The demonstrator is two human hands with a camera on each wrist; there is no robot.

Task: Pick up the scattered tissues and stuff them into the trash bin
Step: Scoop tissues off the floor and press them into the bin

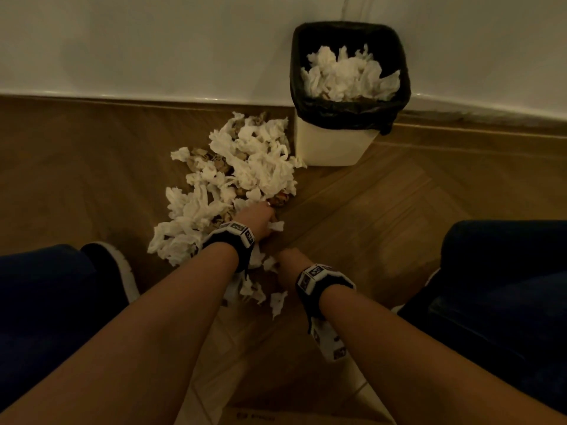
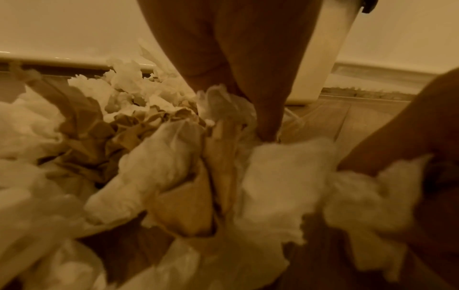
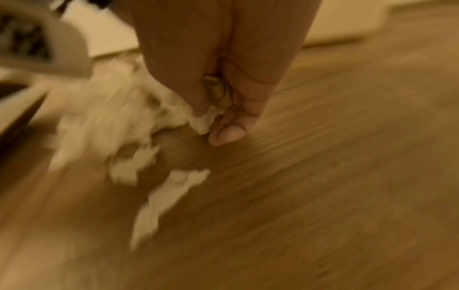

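Observation:
A pile of crumpled white tissues [image 1: 245,167] mixed with brown paper scraps lies on the wooden floor, just left of the trash bin [image 1: 334,142]. The bin is cream with a black liner and holds several tissues [image 1: 346,75]. My left hand [image 1: 267,216] is dug into the near edge of the pile, and in the left wrist view its fingers [image 2: 250,82] curl round a white tissue [image 2: 221,102]. My right hand [image 1: 283,260] is lower, near the floor, and pinches a tissue [image 3: 201,121] between thumb and fingers [image 3: 223,135]. The right wrist view is blurred.
The bin stands against a white wall with a skirting board [image 1: 122,98]. My knees in dark blue trousers [image 1: 506,271] flank the work area, with a dark white-soled shoe [image 1: 113,265] at the left. Small loose tissue scraps [image 1: 277,302] lie between my forearms.

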